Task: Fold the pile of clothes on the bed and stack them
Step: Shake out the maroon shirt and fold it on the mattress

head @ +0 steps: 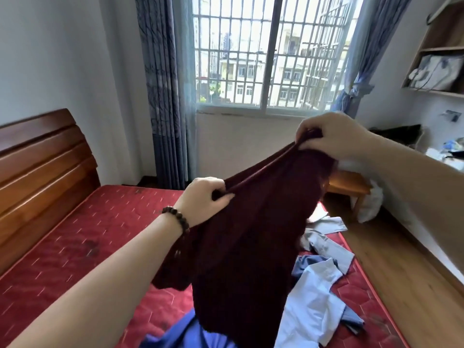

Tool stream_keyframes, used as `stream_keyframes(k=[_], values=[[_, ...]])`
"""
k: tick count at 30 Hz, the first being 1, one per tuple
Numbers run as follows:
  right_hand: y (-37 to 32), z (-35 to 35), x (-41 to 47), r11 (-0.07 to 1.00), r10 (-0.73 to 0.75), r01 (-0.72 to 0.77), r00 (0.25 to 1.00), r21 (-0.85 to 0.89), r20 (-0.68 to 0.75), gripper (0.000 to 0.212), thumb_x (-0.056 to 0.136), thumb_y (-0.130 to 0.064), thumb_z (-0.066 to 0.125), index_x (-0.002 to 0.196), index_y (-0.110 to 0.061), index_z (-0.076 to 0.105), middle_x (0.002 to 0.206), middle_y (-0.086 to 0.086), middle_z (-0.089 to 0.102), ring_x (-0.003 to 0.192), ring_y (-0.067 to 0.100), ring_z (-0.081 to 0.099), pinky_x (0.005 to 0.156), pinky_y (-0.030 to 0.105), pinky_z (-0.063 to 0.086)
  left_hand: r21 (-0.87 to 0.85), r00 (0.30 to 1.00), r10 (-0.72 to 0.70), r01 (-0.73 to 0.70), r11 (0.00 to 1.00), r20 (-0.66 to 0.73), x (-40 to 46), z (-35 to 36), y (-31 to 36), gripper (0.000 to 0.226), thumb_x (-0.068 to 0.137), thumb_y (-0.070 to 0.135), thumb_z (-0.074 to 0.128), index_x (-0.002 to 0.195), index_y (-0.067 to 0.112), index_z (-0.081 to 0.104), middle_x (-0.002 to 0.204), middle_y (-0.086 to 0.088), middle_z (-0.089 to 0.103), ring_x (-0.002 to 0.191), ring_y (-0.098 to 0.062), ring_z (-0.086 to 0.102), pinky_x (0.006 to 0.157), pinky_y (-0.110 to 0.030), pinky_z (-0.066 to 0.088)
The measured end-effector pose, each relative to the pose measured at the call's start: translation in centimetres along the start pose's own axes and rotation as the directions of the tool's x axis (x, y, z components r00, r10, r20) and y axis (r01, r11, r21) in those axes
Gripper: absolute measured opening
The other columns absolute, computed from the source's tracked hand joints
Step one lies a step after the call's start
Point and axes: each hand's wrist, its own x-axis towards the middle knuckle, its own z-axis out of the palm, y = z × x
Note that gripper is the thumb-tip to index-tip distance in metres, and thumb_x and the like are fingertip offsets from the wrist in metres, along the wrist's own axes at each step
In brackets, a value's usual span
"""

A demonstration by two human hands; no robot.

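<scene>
Above a red bed (75, 247), left hand (204, 199) and right hand (331, 136), apart, pinch a maroon garment's (251, 234) edge, likely about to spread it flat for folding.

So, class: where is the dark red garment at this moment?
In the head view, centre frame, the dark red garment hangs above the bed, its top edge gripped by the left hand and right hand.

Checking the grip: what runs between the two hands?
In the head view, a taut edge of the maroon garment runs between the left hand and the higher right hand; nothing else lies there.
</scene>
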Motion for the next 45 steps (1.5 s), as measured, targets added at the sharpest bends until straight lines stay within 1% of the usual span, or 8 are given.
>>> stream_keyframes(k=[3, 9, 21, 26, 30, 36, 42, 45], values=[[-1.1, 1.2, 0.5, 0.997, 0.0, 0.002, 1.0, 0.071, -0.018, 0.011, 0.079, -0.013, 0.074, 0.084, -0.022, 0.07, 0.085, -0.008, 0.068, 0.089, 0.016, 0.063, 0.091, 0.038, 0.048, -0.054, 0.996, -0.076, 0.074, 0.996, -0.048, -2.1, 1.0, -1.1, 0.032, 0.086, 0.022, 0.07, 0.061, 0.029, 0.051, 0.059, 0.014, 0.052, 0.058, -0.003, 0.051, 0.059, -0.023, 0.041], [-3.0, 2.0, 1.0, 1.0, 0.024, -0.024, 0.999, 0.0, 0.042, 0.014, 0.079, -0.016, 0.074, 0.085, -0.027, 0.068, 0.085, -0.013, 0.066, 0.09, 0.014, 0.062, 0.09, 0.037, 0.048, -0.064, 0.981, -0.195, 0.194, 0.979, -0.017, -5.9, 4.7, -1.7, 0.042, 0.081, 0.046, 0.07, 0.058, 0.014, 0.055, 0.059, 0.007, 0.054, 0.056, -0.012, 0.05, 0.057, -0.025, 0.042], [-0.4, -2.8, -4.8, 0.973, 0.201, -0.21, 0.975, -0.099, -0.096, 0.013, 0.079, -0.013, 0.075, 0.086, -0.023, 0.07, 0.091, 0.0, 0.067, 0.09, 0.015, 0.059, 0.08, 0.024, 0.041, -0.154, 0.968, -0.12, 0.156, 0.976, 0.222, -10.7, 12.3, -0.4, 0.034, 0.083, 0.042, 0.06, 0.082, 0.009, 0.071, 0.082, -0.005, 0.065, 0.077, -0.025, 0.064, 0.068, -0.035, 0.051], [1.4, -4.6, -10.1, 0.955, 0.256, -0.279, 0.946, -0.098, -0.2, 0.011, 0.08, -0.008, 0.072, 0.089, -0.015, 0.071, 0.089, 0.002, 0.066, 0.083, 0.01, 0.056, 0.07, 0.003, 0.036, -0.138, 0.988, -0.145, 0.136, 0.981, -0.059, -10.1, 8.2, -0.3, 0.03, 0.081, 0.033, 0.067, 0.065, 0.008, 0.062, 0.062, 0.0, 0.057, 0.058, -0.022, 0.054, 0.058, -0.024, 0.035], [1.9, -5.3, -15.4, 0.949, 0.283, -0.313, 0.892, -0.031, -0.353, 0.011, 0.081, -0.01, 0.07, 0.091, -0.014, 0.071, 0.087, 0.0, 0.065, 0.076, 0.001, 0.054, 0.072, 0.001, 0.037, -0.141, 0.934, -0.194, 0.158, 0.977, -0.3, -8.4, 3.3, 0.4, 0.028, 0.081, 0.025, 0.077, 0.064, 0.008, 0.063, 0.061, 0.0, 0.053, 0.058, -0.016, 0.048, 0.059, -0.024, 0.034], [2.8, -5.2, -26.1, 0.927, 0.332, -0.368, 0.894, -0.068, -0.302, 0.012, 0.082, -0.008, 0.069, 0.093, -0.014, 0.07, 0.093, 0.005, 0.068, 0.091, 0.018, 0.06, 0.08, 0.019, 0.037, -0.067, 0.96, -0.101, 0.087, 0.994, -0.261, -11.4, 1.7, 5.5, 0.024, 0.076, 0.023, 0.081, 0.074, 0.003, 0.07, 0.068, -0.004, 0.061, 0.062, 0.0, 0.047, 0.064, -0.002, 0.034], [1.4, -5.4, -37.0, 0.9, 0.427, -0.432, 0.854, 0.055, -0.297, 0.011, 0.083, -0.006, 0.069, 0.092, -0.013, 0.069, 0.089, 0.004, 0.065, 0.091, 0.022, 0.06, 0.078, 0.02, 0.04, -0.119, 0.961, -0.199, 0.179, 0.977, -0.193, -18.5, 2.4, 13.1, 0.029, 0.074, 0.026, 0.082, 0.066, 0.008, 0.06, 0.059, -0.002, 0.053, 0.056, -0.006, 0.045, 0.056, -0.025, 0.039], [1.1, -5.6, -41.5, 0.872, 0.49, -0.455, 0.811, 0.181, -0.319, 0.021, 0.084, -0.008, 0.07, 0.103, -0.015, 0.065, 0.093, 0.002, 0.062, 0.087, 0.018, 0.057, 0.066, 0.0, 0.036, -0.14, 0.944, -0.294, 0.275, 0.951, -0.151, -22.5, 3.2, 16.3, 0.034, 0.072, 0.024, 0.084, 0.071, 0.007, 0.054, 0.065, -0.006, 0.056, 0.062, -0.022, 0.049, 0.06, -0.032, 0.042]])
